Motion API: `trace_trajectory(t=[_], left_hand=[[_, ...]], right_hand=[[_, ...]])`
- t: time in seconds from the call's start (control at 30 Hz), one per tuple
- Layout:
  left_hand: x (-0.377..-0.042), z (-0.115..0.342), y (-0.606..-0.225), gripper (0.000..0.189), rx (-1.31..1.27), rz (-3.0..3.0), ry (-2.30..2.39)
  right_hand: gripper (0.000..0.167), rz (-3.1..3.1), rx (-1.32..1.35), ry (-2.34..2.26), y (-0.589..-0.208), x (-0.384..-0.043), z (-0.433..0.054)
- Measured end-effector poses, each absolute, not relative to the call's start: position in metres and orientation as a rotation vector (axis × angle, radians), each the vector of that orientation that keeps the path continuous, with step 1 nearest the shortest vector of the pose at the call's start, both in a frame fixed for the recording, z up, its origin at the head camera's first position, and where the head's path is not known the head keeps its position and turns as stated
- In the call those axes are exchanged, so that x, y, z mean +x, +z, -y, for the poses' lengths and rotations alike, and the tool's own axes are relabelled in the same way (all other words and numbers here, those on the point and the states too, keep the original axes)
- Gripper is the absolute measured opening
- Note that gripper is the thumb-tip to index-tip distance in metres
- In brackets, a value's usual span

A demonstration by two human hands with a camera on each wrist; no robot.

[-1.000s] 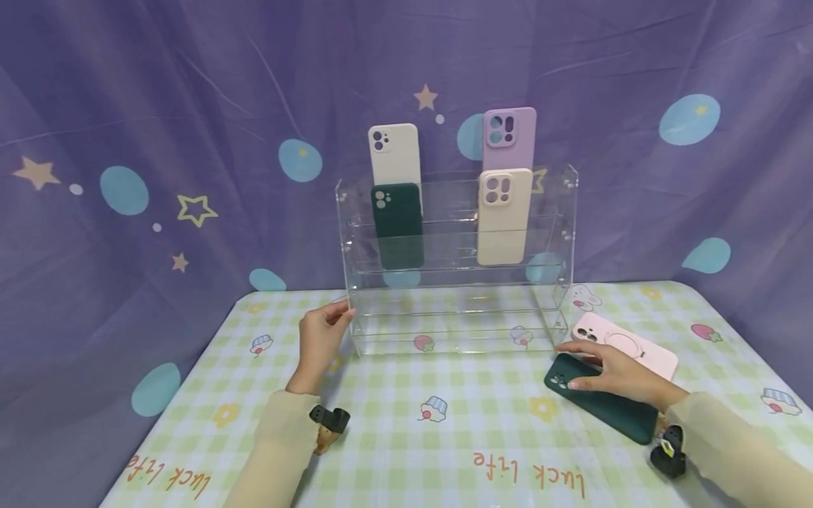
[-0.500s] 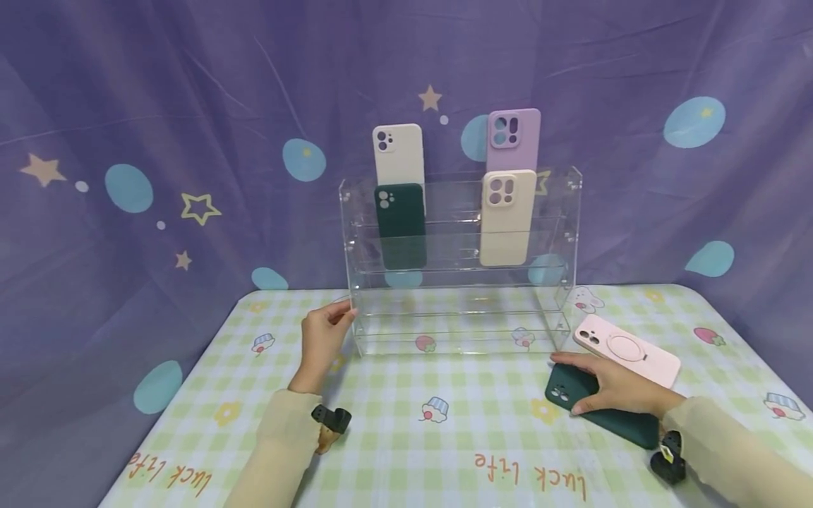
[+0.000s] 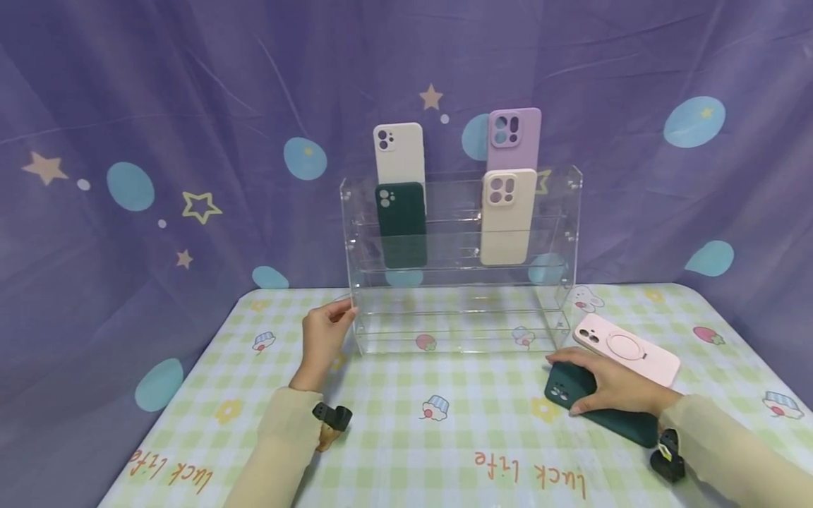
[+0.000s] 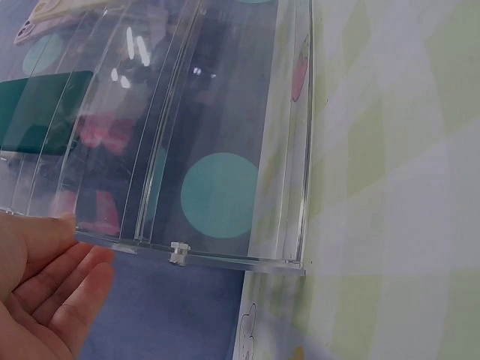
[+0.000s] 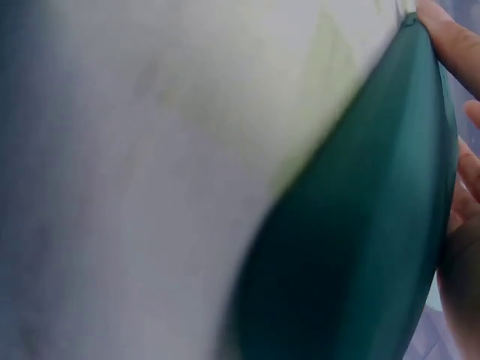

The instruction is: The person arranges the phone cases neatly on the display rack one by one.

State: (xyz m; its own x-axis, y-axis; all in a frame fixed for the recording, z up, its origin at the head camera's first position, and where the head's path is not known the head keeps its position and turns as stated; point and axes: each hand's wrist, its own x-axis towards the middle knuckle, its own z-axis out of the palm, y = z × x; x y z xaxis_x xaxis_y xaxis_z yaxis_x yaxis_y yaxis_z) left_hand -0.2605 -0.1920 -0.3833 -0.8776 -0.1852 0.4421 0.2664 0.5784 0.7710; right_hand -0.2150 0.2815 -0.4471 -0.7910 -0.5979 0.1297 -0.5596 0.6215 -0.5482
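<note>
In the head view my left hand (image 3: 325, 340) holds the left side panel of a clear acrylic display rack (image 3: 466, 310). The left wrist view shows my thumb at the panel's edge and the fingers (image 4: 88, 300) just outside it. On the right, my right hand (image 3: 612, 383) arches across a dark green phone case (image 3: 625, 425), gripping it with thumb at the near edge and fingertips at the far edge. That green phone case also fills much of the right wrist view, its underside partly blurred. Behind it lies a pink phone case (image 3: 654, 363) with a ring on its back.
Upper tiers of the rack bear a white case (image 3: 400, 156), another green case (image 3: 402, 226), a purple case (image 3: 522, 147) and a cream case (image 3: 504, 236). A checked tablecloth (image 3: 381, 423) covers the table, and a purple curtain (image 3: 209, 92) hangs behind.
My right hand has shifted slightly on the green phone case, thumb drawn down to its near edge and fingertips round its far edge. The left hand stays on the rack.
</note>
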Motion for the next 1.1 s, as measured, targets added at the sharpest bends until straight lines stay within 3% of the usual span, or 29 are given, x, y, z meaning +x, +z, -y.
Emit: trace_trajectory(t=[0.2,0.43,0.53,1.1], left_hand=[[-0.261,0.194,-0.384,0.021,-0.063,2.337,-1.239],[-0.261,0.194,-0.385,0.023,-0.070,2.337,-1.236],[-0.260,0.193,-0.385,0.023,-0.070,2.341,-1.225],[-0.261,0.194,-0.385,0.023,-0.083,2.340,-1.220]], right_hand=[[0.081,-2.814,-0.960,-0.959,-0.446,-0.215,-0.280],[0.045,-2.856,-0.799,-1.116,-0.441,-0.221,-0.282],[0.037,-2.831,-0.722,-1.228,-0.435,-0.223,-0.281],[0.036,-2.578,-0.629,-1.458,-0.377,-0.232,-0.252]])
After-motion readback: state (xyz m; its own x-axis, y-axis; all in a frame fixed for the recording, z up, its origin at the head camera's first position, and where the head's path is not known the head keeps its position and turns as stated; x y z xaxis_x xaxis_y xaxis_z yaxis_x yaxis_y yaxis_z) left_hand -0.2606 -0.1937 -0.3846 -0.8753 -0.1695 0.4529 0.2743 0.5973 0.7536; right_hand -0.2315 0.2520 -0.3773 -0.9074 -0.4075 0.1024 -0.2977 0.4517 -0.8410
